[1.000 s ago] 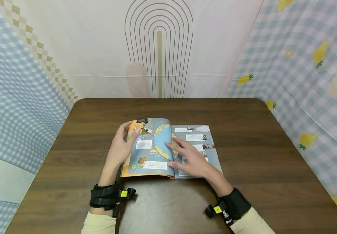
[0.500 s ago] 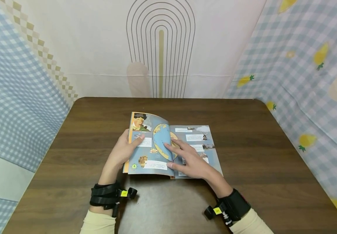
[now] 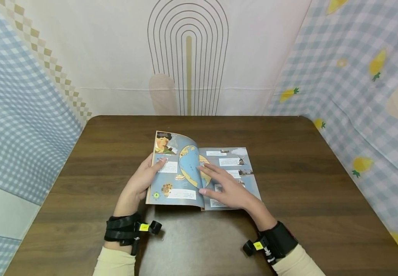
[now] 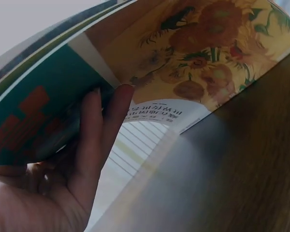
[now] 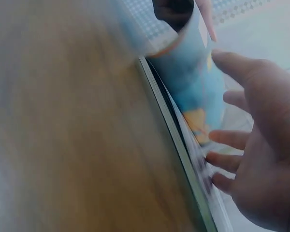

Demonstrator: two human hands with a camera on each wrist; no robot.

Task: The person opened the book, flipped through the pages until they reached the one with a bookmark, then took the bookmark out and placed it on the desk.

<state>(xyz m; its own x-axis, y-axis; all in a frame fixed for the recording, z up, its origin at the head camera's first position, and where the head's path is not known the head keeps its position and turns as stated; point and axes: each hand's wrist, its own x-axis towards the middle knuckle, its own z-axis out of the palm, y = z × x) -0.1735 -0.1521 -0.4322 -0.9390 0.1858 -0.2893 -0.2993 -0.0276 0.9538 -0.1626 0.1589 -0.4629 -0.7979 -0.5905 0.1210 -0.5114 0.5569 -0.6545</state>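
Observation:
An open illustrated book (image 3: 186,182) lies at the middle of the table, its left half raised and curving up from the spine. A globe picture spans both pages. My left hand (image 3: 140,178) grips the left edge, thumb on the page and fingers behind the cover. In the left wrist view, those fingers (image 4: 92,130) lie along the cover's underside, beside a sunflower picture (image 4: 208,58). My right hand (image 3: 230,189) spreads over the right page by the spine, fingers extended. The right wrist view shows its fingers (image 5: 227,162) close to the pages (image 5: 203,101).
The brown wooden table (image 3: 309,172) extends around the book on every side. A white cloth (image 3: 254,57) hangs behind it, with blue checked cloths at left and right. Black wrist straps (image 3: 121,230) carry small cameras.
The book's left half has risen from the table and tilted. My left hand has shifted from the upper left corner to a grip lower on the edge. My right hand stays nearly still.

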